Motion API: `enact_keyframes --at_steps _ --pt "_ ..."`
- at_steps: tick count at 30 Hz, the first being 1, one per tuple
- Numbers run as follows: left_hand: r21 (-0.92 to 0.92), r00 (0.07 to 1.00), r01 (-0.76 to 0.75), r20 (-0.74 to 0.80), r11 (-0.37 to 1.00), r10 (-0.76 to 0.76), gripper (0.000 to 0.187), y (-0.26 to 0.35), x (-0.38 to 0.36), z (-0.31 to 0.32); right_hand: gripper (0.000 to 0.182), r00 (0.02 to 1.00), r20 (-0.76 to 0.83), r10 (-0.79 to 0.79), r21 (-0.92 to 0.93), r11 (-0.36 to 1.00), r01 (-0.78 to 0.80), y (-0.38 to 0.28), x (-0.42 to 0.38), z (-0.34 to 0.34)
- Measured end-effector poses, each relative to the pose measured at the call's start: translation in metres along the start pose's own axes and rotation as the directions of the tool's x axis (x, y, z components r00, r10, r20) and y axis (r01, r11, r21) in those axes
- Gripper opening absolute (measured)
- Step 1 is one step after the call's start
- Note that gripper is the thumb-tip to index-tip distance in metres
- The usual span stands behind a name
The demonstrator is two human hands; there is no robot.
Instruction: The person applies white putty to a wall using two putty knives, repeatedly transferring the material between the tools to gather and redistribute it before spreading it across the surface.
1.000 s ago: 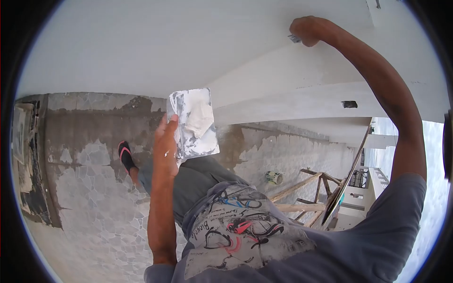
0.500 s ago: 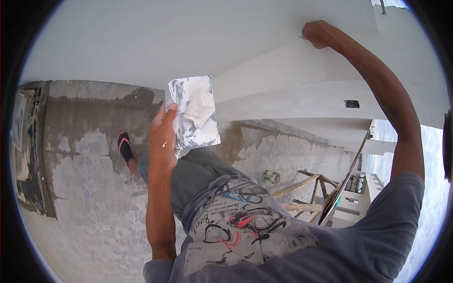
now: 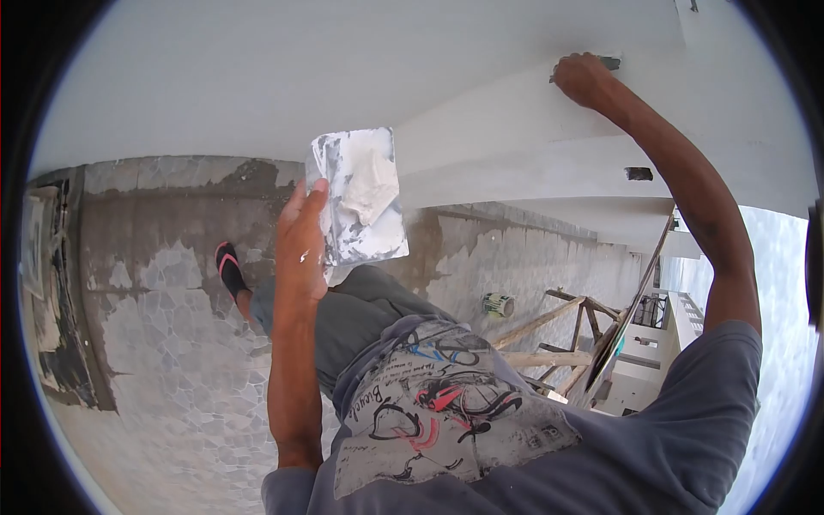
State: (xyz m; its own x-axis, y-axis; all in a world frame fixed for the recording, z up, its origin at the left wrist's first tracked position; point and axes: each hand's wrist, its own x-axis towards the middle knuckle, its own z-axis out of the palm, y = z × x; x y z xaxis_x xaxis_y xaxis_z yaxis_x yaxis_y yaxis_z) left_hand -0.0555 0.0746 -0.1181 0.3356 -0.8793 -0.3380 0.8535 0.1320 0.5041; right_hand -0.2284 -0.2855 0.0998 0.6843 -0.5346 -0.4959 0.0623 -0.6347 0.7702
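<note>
My left hand is closed around the near edge of a rectangular hawk, its thumb lying on top. The hawk's flat face is smeared white, and a thick lump of white putty sits on it. Up at the pale wall, my right hand is closed in a fist on a putty knife. Dark parts of the blade stick out on both sides of the fist, close against the wall surface. The knife's handle is hidden in the hand.
A dark rectangular hole opens in the wall below my right forearm. A wooden pole trestle stands on the right, with a printed bucket near it. Stone-patterned paving lies below, and my sandalled foot rests on it.
My right hand has shifted slightly down and to the right along the wall, and more of the knife blade shows. The hawk has moved a little right and up in view.
</note>
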Motion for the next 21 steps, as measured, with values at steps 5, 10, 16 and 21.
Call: enact_keyframes --at_steps 5,10,16,21 --pt "0.016 0.999 0.034 -0.005 0.999 -0.034 0.048 0.0 0.009 -0.004 0.014 0.986 0.156 0.05 -0.014 0.999 -0.048 -0.019 -0.006 -0.007" --pt "0.018 0.999 0.041 0.016 0.999 -0.041 0.049 0.003 0.011 0.001 0.013 0.998 -0.061 -0.034 -0.143 0.989 0.025 -0.043 -0.038 0.011" --pt "0.007 0.995 0.037 0.091 0.999 -0.037 0.048 0.008 0.015 0.002 0.04 0.997 0.066 0.046 -0.224 0.974 -0.031 -0.092 -0.081 -0.024" --pt "0.052 0.994 0.05 0.094 0.997 -0.055 0.052 0.015 0.014 0.004 0.048 0.996 0.088 0.014 -0.201 0.98 0.004 -0.124 -0.115 -0.036"
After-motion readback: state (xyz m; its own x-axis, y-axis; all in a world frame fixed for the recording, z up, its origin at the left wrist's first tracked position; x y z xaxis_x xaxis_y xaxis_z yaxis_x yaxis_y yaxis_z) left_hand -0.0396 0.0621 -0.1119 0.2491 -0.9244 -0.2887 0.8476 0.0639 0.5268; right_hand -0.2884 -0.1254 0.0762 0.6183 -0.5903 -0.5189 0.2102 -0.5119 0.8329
